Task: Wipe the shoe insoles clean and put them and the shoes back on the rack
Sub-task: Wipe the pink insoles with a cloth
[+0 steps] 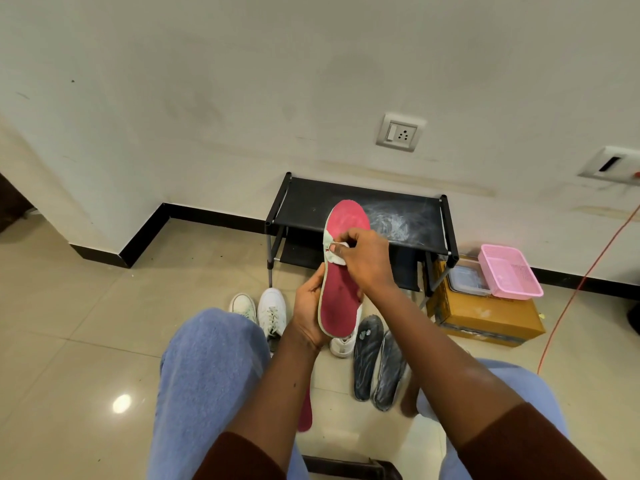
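Before the rack [311, 202] — insole [339, 306] stands toe-up (left hand [306, 315] grips heel).

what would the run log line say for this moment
step: wipe insole | left hand: holds red insole by lower end | right hand: pinches white wipe on it | white shoes: on floor

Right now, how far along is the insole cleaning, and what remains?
Done: nothing visible is back on the rack; whether any insole is finished cannot be told. In hand: the left hand holds a red insole while the right hand pinches a white cloth against it. Left: the second red insole, two dark insoles and the white shoes lie on the floor.
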`<action>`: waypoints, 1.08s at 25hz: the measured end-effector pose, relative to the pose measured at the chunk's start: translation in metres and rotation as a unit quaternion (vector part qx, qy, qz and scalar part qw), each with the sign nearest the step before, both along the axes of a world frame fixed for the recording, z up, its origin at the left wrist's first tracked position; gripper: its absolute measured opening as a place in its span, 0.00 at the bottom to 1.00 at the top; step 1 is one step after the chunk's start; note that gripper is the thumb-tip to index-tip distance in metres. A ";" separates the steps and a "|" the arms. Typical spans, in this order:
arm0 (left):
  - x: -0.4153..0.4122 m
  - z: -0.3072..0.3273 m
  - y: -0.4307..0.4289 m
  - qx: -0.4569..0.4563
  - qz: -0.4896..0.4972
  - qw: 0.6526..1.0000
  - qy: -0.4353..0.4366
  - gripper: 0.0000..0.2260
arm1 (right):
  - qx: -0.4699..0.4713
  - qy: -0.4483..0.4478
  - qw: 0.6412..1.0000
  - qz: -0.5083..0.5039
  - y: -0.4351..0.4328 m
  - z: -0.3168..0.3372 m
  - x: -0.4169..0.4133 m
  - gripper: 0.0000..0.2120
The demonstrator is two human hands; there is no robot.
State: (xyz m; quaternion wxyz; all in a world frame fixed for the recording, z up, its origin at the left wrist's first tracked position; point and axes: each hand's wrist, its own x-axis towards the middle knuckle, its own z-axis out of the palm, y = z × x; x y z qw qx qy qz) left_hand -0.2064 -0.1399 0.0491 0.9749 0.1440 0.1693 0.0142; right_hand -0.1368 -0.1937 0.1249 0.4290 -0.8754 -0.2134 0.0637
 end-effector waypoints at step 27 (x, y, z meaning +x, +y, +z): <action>-0.001 -0.001 0.009 0.011 0.081 0.996 0.020 0.24 | -0.102 0.025 0.985 0.135 -0.010 -0.015 -0.038 0.07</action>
